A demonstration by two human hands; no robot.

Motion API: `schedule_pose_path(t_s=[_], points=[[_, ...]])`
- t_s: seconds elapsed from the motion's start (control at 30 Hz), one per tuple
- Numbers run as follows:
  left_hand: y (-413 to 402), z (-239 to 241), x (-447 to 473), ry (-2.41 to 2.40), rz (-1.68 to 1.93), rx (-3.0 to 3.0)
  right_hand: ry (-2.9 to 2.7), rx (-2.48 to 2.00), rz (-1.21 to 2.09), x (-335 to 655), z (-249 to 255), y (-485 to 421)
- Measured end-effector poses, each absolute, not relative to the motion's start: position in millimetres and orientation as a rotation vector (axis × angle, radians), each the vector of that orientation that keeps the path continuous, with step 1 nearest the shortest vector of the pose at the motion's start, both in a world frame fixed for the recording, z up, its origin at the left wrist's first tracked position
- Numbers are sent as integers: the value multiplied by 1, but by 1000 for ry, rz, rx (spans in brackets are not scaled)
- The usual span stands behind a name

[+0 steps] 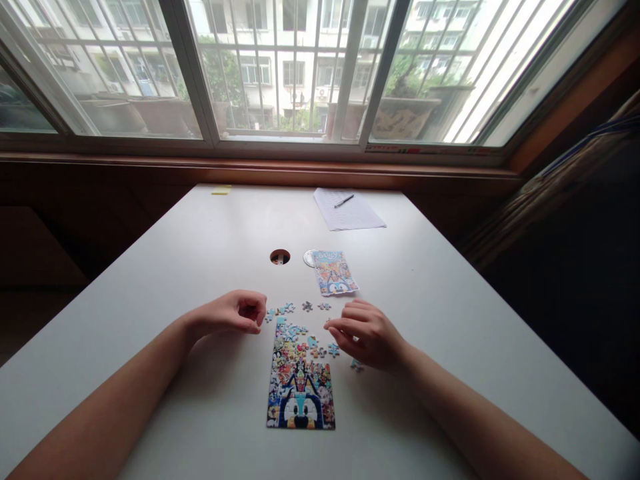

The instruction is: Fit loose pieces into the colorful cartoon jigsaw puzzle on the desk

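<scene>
A partly assembled jigsaw puzzle [301, 393] lies on the white table, its lower part joined into a blue dog's face and its upper right side uneven. My left hand [245, 312] hovers beside its upper left corner, fingers curled into a pinch; anything between the tips is hidden. To the upper right, my right hand [367, 332] has thumb and forefinger close together over the loose pieces, and what they hold, if anything, is too small to make out. Loose puzzle pieces include one dark piece [307, 306] above the puzzle and a blue one [333, 349] near my right hand.
Behind the pieces lies a picture card [334, 272], partly over a round cover [309, 259]. A cable hole [280, 257] opens in the table [175, 400]. Farther back are paper sheets [350, 217] with a pen [344, 201], and a yellow sticky note [221, 191].
</scene>
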State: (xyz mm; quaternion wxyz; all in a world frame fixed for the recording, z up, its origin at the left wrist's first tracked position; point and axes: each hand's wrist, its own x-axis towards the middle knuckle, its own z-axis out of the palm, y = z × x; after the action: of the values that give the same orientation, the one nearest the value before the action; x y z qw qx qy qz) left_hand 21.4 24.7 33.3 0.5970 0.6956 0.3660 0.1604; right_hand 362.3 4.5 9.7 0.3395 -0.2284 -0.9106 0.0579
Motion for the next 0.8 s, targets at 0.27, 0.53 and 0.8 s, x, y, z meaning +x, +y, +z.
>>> schedule_pose_path(t_s=[0.27, 0.53, 0.8], points=[[26, 31, 20, 845, 376, 1616, -2378, -591, 137, 361, 11, 3], [25, 34, 21, 867, 355, 1632, -2376, -593, 135, 362, 9, 4], [25, 31, 19, 852, 363, 1635, -2384, -598, 128, 362, 11, 4]])
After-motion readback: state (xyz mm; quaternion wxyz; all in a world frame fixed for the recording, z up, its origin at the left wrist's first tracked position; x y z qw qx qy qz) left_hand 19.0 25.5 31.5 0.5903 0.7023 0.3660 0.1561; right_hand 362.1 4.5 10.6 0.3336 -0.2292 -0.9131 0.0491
